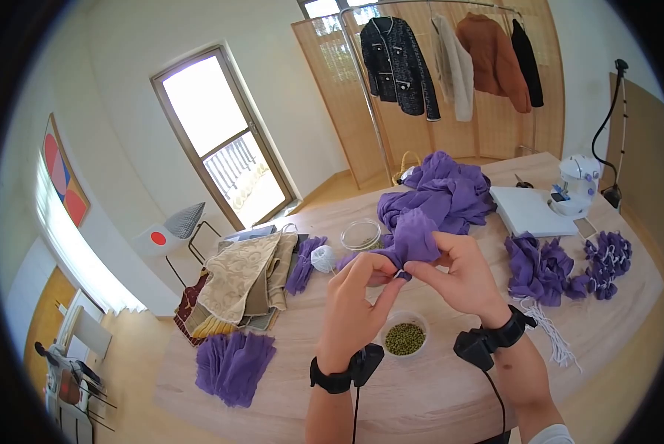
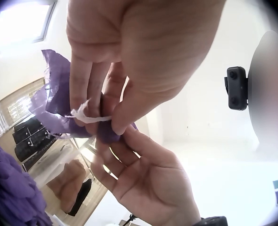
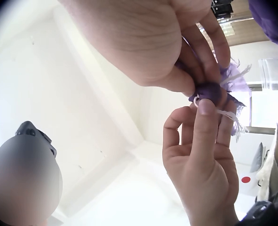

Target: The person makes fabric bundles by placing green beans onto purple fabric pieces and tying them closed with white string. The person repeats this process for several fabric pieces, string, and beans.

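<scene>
Both hands meet over the table at one piece of purple cloth (image 1: pixel 415 235). My left hand (image 1: pixel 358 300) pinches its gathered part between thumb and fingers. From the other side, my right hand (image 1: pixel 463 280) also pinches the cloth. In the right wrist view a small rounded purple lump (image 3: pixel 208 92) sits between the fingertips, the left thumb pressed on it. White string (image 2: pixel 84 117) runs at the gathered cloth, its loose frayed end sticking out by the left fingers. Below the hands stands a small clear bowl (image 1: pixel 404 315) of green beans (image 1: pixel 404 340).
Behind the hands lie a heap of purple cloth (image 1: pixel 443 194), a white yarn ball (image 1: pixel 322 258) and a round clear container (image 1: pixel 361 224). Folded fabrics (image 1: pixel 236 277) are at left. A small sewing machine (image 1: pixel 577 185), gathered purple pieces (image 1: pixel 537 268) and white strings (image 1: pixel 550 333) are at right.
</scene>
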The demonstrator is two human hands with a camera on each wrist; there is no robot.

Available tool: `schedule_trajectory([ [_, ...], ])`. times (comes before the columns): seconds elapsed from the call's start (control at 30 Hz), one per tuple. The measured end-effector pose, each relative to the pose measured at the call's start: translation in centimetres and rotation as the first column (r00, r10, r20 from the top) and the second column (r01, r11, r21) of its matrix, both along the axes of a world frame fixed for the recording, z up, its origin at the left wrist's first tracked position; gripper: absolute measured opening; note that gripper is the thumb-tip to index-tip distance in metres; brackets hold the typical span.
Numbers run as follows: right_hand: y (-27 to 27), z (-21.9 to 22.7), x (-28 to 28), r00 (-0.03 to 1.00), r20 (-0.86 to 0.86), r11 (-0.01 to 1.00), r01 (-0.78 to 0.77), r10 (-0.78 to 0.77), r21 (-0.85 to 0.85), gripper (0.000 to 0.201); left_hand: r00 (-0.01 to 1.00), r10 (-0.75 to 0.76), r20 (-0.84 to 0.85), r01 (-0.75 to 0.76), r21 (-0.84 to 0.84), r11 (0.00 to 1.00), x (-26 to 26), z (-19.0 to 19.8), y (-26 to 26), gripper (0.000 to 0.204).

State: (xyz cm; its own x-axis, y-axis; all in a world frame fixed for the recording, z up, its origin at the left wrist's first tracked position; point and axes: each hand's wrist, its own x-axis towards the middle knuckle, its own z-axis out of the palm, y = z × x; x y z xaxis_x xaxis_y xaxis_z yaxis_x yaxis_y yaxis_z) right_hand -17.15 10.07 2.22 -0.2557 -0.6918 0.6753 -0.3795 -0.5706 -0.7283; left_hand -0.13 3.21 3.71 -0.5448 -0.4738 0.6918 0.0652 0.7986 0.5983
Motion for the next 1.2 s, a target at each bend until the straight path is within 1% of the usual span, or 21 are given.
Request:
schedule_trajectory([
  [0.1,0.2,0.2,0.1,1.000,-0.011,1.000,0.002,-0.002,0.008,0.023,1.000,-0.002,0.005,0.002,-0.029,1.000,0.1,0.1,-0.1,0.019],
  [0.2,0.2,0.1,-0.1,0.999,-0.041,1.000,0.014,-0.013,0.022,0.022,0.999,-0.036,0.009,0.036,-0.026,0.999,0.1,0.2,0.1,0.015],
  [0.3,0.3,0.3,0.2,0.999,-0.028,1.000,-0.020,0.021,0.010,0.021,1.000,-0.027,0.015,0.028,-0.063,0.998,0.3,0.3,0.0,0.012],
  [0.4,0.5,0.4,0.1,0.998,-0.052,0.999,-0.028,0.029,0.026,0.020,0.999,0.028,0.024,-0.025,-0.101,0.995,0.6,0.5,0.2,0.012],
  [0.5,0.3,0.1,0.1,0.998,-0.045,0.999,-0.053,0.052,-0.009,0.020,0.998,0.063,-0.001,-0.063,-0.127,0.990,0.7,0.6,0.3,0.013],
  [0.6,0.4,0.1,-0.2,0.995,-0.091,0.999,-0.034,0.035,0.014,0.021,1.000,0.016,-0.023,-0.017,-0.010,1.000,0.9,0.5,0.4,0.014],
  [0.7,0.3,0.0,-0.1,0.996,-0.058,0.997,-0.075,0.073,-0.027,0.019,0.999,-0.034,-0.035,0.034,0.020,0.999,1.1,0.6,0.5,0.014],
  [0.8,0.3,0.3,0.5,0.976,0.130,0.984,-0.168,0.174,-0.056,0.016,1.000,-0.022,-0.014,0.023,0.103,0.994,1.1,0.5,0.3,0.019],
  [0.9,0.2,-0.2,-0.3,0.976,0.139,0.983,-0.176,0.168,0.046,0.016,0.996,-0.079,-0.032,0.083,0.116,0.990,0.8,0.0,-0.3,0.023],
  [1.0,0.3,0.5,0.2,0.942,0.235,0.966,-0.256,0.240,0.040,0.018,0.986,-0.135,-0.095,0.148,0.147,0.978,0.5,-0.5,-0.4,0.026],
  [1.1,-0.1,0.1,0.3,0.937,0.238,0.965,-0.263,0.256,-0.004,0.024,0.986,-0.138,-0.099,0.149,0.123,0.981,0.4,-0.6,-0.5,0.026],
  [1.2,-0.6,-0.8,-0.3,0.974,0.136,0.983,-0.184,0.182,0.003,0.030,0.988,-0.126,-0.088,0.139,0.175,0.975,0.7,-0.2,0.0,0.023],
])
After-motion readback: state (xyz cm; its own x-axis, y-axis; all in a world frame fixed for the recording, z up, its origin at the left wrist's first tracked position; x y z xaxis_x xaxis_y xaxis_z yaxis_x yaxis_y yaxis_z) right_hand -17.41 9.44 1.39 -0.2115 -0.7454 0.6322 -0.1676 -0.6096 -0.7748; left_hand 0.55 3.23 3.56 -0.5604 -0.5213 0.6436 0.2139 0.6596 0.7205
